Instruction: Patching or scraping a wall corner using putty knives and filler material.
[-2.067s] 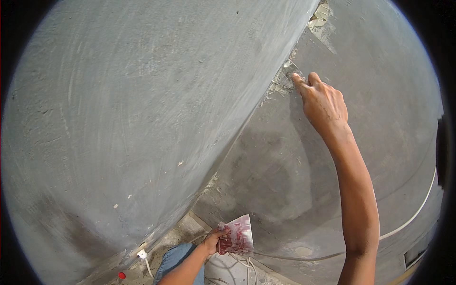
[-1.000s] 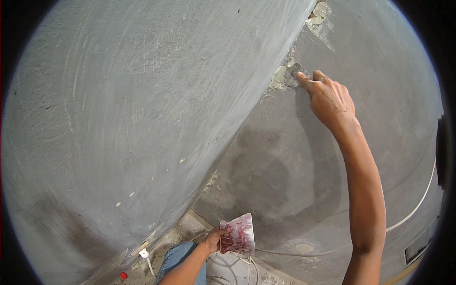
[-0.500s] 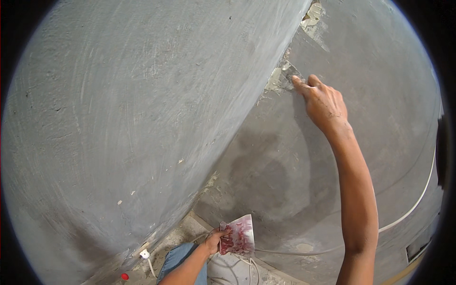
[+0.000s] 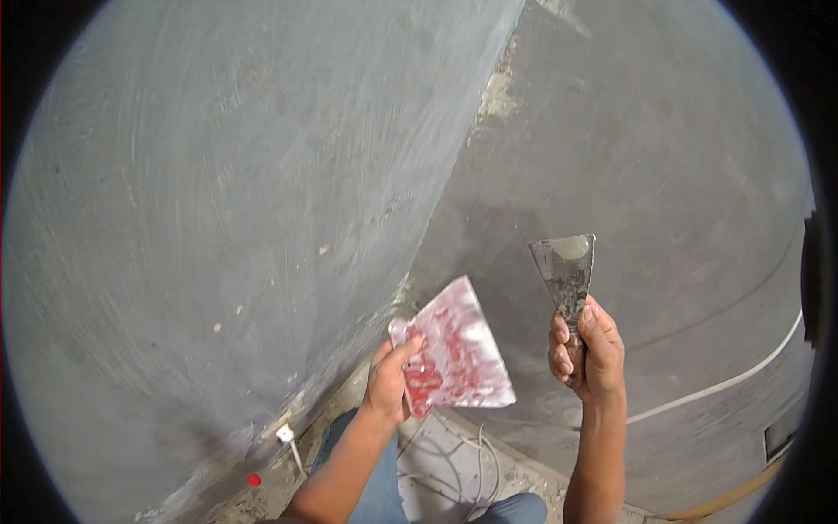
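My right hand (image 4: 589, 348) is closed round the handle of a putty knife (image 4: 563, 266), held upright in front of the grey right-hand wall. A pale dab of filler sits near the blade's wide edge. In my left hand (image 4: 390, 377) is a flat plastic spreader (image 4: 463, 349), red and white and smeared with paste, gripped at its narrow side with the thumb on top. The two tools are apart. Farther up, a patch of pale filler (image 4: 497, 94) marks the corner where the two walls meet.
A grey wall (image 4: 236, 192) fills the left side. White cable (image 4: 716, 384) runs along the right wall, and more loops lie on the floor between my knees. Low in the corner are a white fitting (image 4: 285, 433) with a cord and a red cap (image 4: 254, 480). A dark opening (image 4: 779, 437) shows at lower right.
My right hand has drawn the putty knife off the upper corner, down toward me, and turned its blade up. The left hand has raised the spreader, bringing the two tools closer together.
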{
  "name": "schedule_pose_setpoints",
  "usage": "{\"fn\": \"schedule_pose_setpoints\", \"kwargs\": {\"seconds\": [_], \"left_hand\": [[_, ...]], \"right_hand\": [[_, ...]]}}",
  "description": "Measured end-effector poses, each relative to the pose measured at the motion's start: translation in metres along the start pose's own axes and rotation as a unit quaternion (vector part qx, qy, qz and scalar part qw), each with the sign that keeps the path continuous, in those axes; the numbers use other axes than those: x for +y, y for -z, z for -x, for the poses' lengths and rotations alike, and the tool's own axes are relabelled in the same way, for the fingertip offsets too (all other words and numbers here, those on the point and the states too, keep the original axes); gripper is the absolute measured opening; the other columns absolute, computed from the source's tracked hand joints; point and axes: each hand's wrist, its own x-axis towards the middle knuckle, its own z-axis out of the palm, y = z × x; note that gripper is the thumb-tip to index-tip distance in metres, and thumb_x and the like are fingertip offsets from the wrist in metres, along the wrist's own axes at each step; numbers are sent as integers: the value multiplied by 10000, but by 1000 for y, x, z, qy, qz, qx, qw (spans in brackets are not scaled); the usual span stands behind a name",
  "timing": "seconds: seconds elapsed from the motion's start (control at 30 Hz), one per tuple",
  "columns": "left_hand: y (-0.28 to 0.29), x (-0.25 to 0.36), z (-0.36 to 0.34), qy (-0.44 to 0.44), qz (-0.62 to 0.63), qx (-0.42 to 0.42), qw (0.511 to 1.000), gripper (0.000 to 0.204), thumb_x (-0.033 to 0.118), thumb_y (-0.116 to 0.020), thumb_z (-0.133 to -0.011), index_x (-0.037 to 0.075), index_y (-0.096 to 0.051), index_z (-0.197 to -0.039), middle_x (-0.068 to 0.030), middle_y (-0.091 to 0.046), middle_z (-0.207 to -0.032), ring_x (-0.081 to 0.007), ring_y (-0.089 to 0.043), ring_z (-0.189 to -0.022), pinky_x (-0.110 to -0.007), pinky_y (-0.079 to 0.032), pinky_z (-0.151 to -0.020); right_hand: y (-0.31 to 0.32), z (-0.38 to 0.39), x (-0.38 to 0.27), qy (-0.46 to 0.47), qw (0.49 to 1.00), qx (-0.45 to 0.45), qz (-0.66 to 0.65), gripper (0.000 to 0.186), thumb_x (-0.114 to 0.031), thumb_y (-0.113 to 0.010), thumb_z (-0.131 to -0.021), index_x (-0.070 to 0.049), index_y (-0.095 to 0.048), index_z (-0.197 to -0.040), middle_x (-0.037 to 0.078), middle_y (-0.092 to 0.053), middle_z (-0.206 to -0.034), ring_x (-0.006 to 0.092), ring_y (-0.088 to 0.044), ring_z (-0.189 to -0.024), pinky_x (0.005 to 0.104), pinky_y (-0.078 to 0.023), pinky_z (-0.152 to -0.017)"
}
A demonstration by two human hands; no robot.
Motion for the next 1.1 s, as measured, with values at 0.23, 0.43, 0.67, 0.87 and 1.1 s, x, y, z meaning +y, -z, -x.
{"fn": "schedule_pose_setpoints", "kwargs": {"seconds": [0.23,0.43,0.67,0.87,1.1], "left_hand": [[-9,17,-6,72,3,-40,997,131,146,-587,-898,50,-622,-982,-38,-660,-838,-144,-652,-697,-287,-539,-625],[-7,32,-2,95,-37,-73,992,153,127,-583,-899,22,-629,-1001,-73,-678,-898,-154,-668,-749,-297,-548,-684],[-7,38,-1,82,-86,-68,991,194,122,-597,-889,1,-623,-1039,-95,-679,-937,-171,-675,-793,-307,-551,-743],[-1,40,-7,50,-123,-65,989,217,108,-592,-896,-2,-590,-1083,-88,-670,-967,-164,-669,-808,-306,-552,-742],[-7,22,-1,-115,-185,-48,975,220,139,-584,-935,-1,-575,-1105,-72,-652,-1024,-129,-638,-887,-295,-523,-819]], "right_hand": [[14,18,45,134,959,-57,243,373,-250,-497,-997,28,-579,-1230,31,-497,-710,73,-442,-496,214,-349,-437],[15,14,45,264,860,-121,419,480,32,-621,-763,-89,-650,-1227,73,-438,-657,177,-434,-567,277,-384,-531],[42,28,55,246,840,-126,467,587,98,-607,-685,-123,-656,-1227,72,-454,-656,172,-481,-567,297,-420,-543],[59,49,67,216,819,-89,524,418,62,-542,-824,-45,-641,-1216,73,-493,-663,157,-455,-531,273,-389,-507],[3,112,59,-160,976,80,-124,355,-239,-431,-1015,17,-495,-1252,93,-583,-692,138,-507,-400,279,-468,-369]]}}
